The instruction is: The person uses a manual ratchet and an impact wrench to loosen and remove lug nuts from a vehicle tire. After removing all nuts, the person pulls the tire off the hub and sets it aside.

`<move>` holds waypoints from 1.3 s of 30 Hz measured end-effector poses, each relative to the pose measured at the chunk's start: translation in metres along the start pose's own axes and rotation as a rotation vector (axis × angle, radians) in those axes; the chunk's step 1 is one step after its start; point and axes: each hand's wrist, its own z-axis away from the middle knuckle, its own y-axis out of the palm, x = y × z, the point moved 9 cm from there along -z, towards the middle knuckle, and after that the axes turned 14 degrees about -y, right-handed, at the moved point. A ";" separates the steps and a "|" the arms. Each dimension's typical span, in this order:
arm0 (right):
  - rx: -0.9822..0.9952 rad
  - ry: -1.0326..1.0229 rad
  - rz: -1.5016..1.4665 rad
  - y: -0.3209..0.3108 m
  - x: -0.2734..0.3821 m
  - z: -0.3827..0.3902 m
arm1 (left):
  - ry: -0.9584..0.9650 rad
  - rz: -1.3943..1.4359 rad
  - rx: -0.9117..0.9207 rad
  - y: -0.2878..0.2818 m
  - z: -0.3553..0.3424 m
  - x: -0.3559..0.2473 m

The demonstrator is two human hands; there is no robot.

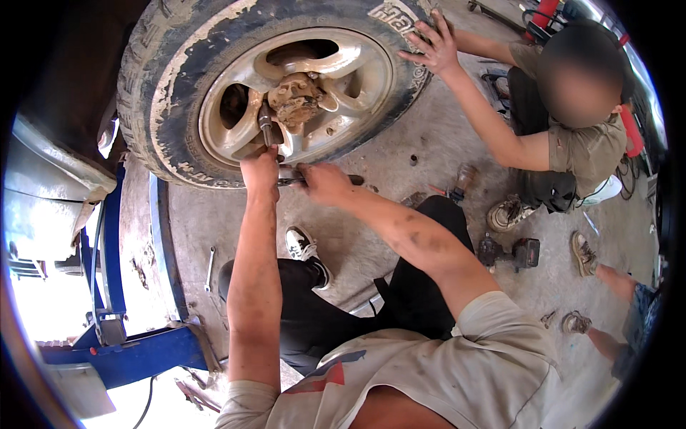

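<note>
One wheel (279, 86) fills the far left of the view: a knobbly, mud-streaked black tyre around a dull silver alloy rim with broad spokes and a rusty, lumpy hub (296, 96) at its middle. Two of the person's own hands work at the lower rim. The left hand (261, 170) is closed in a fist around the handle of a dark metal wrench (266, 123), whose socket end stands on a nut just left of the hub. The right hand (323, 182) is curled, fingers closed, on the same tool's bar (355, 179), which sticks out to the right below the tyre. A third hand (432, 46), a co-worker's, lies open with spread fingers flat on the tyre's far right sidewall; that person crouches at the right. One dark impact wrench (509, 253) lies on the stained concrete floor (400, 143) near the right, well apart from the wheel. One slim spanner (209, 268) lies on the floor to the left, beside a blue steel lift arm (121, 354). Three worn shoes show: one black-and-white (304, 247) near the middle, two grubby ones (582, 254) at the right.
</note>
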 end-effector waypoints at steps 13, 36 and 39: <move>0.253 -0.008 0.285 -0.051 0.029 -0.006 | -0.333 0.296 0.208 0.001 -0.007 0.027; 0.130 0.160 0.041 -0.007 -0.011 -0.014 | 0.038 -0.120 -0.044 -0.003 -0.020 0.011; -0.252 0.007 -0.455 0.050 -0.027 -0.025 | 0.302 -0.470 -0.138 0.013 -0.017 -0.015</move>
